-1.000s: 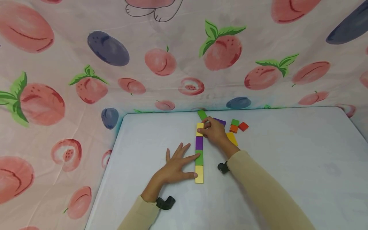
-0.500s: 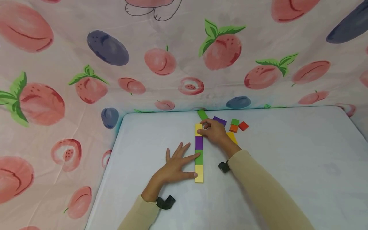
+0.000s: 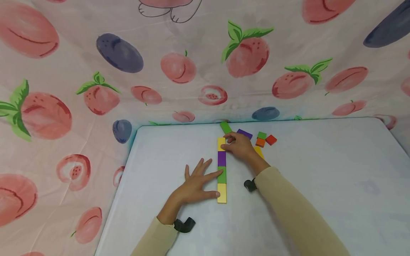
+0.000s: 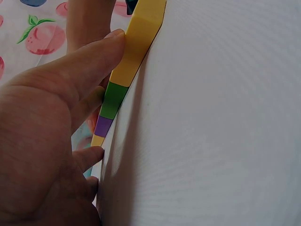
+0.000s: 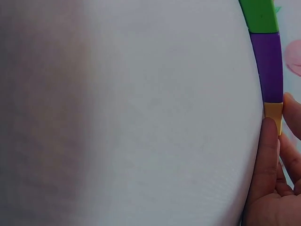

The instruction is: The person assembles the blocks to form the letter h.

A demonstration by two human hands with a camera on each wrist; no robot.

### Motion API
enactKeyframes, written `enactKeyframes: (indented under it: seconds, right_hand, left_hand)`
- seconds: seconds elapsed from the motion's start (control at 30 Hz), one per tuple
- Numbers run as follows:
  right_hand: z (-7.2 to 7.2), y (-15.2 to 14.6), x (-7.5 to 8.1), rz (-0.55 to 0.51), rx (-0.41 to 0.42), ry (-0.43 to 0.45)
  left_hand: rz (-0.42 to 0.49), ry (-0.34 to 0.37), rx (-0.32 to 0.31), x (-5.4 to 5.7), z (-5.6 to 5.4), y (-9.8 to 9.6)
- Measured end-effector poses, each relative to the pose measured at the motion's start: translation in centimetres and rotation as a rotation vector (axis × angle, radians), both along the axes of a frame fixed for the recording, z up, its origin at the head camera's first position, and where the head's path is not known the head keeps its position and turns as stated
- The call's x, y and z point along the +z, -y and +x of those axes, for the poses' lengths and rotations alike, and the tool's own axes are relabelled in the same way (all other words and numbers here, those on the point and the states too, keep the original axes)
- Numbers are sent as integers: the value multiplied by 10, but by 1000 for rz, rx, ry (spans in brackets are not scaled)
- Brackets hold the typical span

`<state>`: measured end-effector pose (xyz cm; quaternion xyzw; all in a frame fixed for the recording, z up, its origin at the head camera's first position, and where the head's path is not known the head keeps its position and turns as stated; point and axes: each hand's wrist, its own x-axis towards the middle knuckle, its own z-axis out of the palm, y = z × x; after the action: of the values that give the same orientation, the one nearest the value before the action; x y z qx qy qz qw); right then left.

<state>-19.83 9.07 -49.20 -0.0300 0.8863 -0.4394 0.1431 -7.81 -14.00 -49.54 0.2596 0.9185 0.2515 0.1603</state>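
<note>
A straight row of flat-lying blocks runs up the middle of the table: a pale yellow block (image 3: 222, 197) nearest, then a green block (image 3: 224, 178), a purple block (image 3: 221, 159) and a yellow block (image 3: 221, 141) at the far end. My left hand (image 3: 194, 187) lies left of the row with fingers spread. Its thumb touches the pale yellow block and its index finger touches the green one. My right hand (image 3: 242, 147), from the right, pinches the far yellow block (image 5: 273, 111), partly covering it; in the right wrist view thumb and fingers stand on either side.
Beyond the right hand lie a loose green block (image 3: 225, 127), a purple block (image 3: 245, 133), a small green block (image 3: 262, 135), an orange block (image 3: 260, 142), a red block (image 3: 271, 140) and a partly hidden yellow block (image 3: 258, 152). A fruit-print cloth (image 3: 192, 35) hangs behind the white table (image 3: 320, 185).
The far yellow block has shifted slightly left and toward me, into line with the row, with the right hand on it. My left hand has stayed in place.
</note>
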Motion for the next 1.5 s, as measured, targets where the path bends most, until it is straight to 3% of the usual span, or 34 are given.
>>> enactKeyframes:
  seconds: [1.5]
  right_hand:
    - [2, 0, 0, -14, -4, -6]
  left_hand:
    - [-6, 15, 8, 0, 0, 0]
